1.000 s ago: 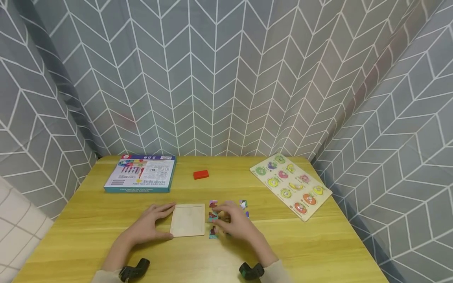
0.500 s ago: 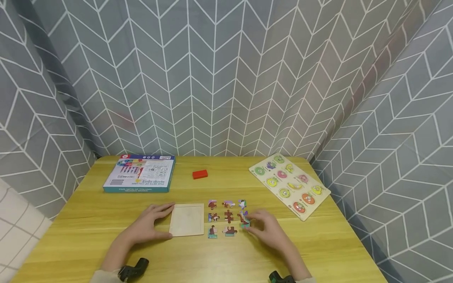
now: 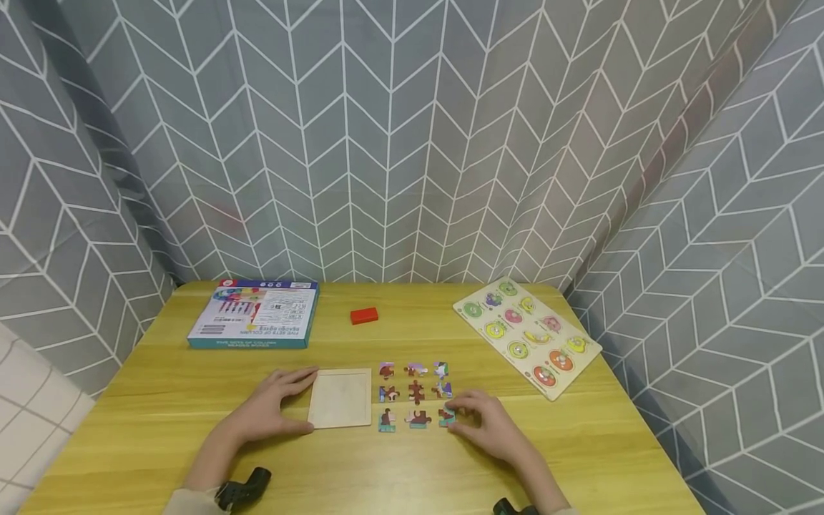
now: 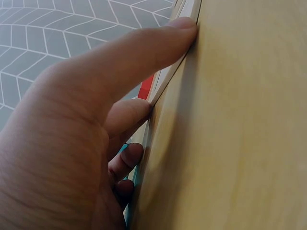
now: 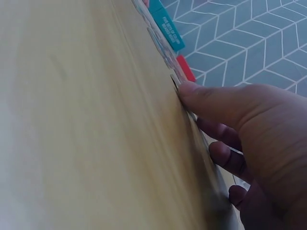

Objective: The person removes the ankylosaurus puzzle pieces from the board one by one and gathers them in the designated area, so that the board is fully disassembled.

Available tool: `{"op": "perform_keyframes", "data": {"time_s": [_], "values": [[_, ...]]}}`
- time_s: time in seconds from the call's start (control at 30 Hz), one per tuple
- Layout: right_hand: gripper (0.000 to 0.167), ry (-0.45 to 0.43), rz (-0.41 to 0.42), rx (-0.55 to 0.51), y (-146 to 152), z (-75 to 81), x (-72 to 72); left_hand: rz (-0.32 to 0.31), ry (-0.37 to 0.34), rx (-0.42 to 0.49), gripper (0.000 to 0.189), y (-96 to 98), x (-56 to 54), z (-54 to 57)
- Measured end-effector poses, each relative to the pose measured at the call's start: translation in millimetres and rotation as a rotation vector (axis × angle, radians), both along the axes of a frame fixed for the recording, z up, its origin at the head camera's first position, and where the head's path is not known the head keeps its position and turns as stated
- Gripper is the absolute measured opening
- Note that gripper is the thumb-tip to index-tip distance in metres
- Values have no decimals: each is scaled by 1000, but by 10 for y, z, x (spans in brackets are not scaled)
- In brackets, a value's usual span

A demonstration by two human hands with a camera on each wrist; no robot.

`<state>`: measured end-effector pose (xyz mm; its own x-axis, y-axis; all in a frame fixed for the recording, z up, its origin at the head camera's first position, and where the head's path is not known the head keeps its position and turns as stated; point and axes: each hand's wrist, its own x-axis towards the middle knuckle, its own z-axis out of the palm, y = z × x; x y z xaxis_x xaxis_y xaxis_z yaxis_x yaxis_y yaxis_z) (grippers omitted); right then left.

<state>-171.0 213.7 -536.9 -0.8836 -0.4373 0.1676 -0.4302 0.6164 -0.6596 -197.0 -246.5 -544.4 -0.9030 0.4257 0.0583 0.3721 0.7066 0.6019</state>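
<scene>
In the head view several jigsaw puzzle pieces lie in neat rows on the table, brown, purple and teal. At the lower right corner of these rows, my right hand holds a brown and teal puzzle piece between thumb and fingers. To the left is a square wooden puzzle tray with a raised border and nothing in it. My left hand rests at its left side, thumb and forefinger spread to its near and far corners. The left wrist view shows the thumb against the tray's edge.
A flat teal and white box lies at the back left. Behind the tray is a small red block. A wooden fruit knob puzzle board lies at an angle at the back right. Grey patterned curtains surround the table.
My right hand has moved right from over the middle pieces, then brought the puzzle piece nearer to me, down to the lower right corner of the rows. My left hand stays by the tray.
</scene>
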Motion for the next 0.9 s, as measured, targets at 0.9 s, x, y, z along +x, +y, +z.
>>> {"op": "perform_keyframes", "data": {"time_s": [0.9], "values": [[34,-13,-17,-67,11,-41,62,4,-7,41,103,-14,75,29]]}}
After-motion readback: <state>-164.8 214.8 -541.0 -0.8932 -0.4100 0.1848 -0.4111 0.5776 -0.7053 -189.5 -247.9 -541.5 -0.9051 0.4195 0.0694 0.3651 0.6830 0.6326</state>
